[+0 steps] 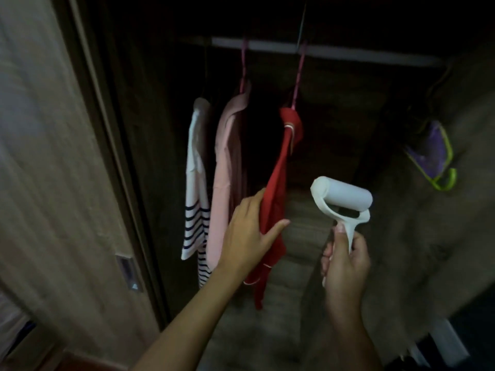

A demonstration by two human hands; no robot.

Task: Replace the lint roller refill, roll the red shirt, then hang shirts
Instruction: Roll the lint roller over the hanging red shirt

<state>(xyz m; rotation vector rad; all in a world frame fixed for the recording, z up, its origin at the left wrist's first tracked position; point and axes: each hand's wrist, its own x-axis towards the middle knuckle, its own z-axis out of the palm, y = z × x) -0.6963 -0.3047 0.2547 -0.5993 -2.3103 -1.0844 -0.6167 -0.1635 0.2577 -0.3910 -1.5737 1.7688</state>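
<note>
A red shirt (278, 183) hangs on a pink hanger (298, 76) from the rail (348, 53) inside a dark wardrobe. My left hand (249, 231) grips the shirt's lower edge, with the thumb in front and the fingers behind the cloth. My right hand (345, 261) holds a white lint roller (342, 202) by its handle, upright, just right of the shirt and not touching it. A pink shirt (227, 170) and a white shirt with navy stripes (195, 188) hang to the left of the red one.
The open wardrobe door (53, 170) stands at the left with a small handle plate (128, 271). A purple and green item (431, 156) hangs on the right wall. The wardrobe floor (294, 263) lies below the shirts.
</note>
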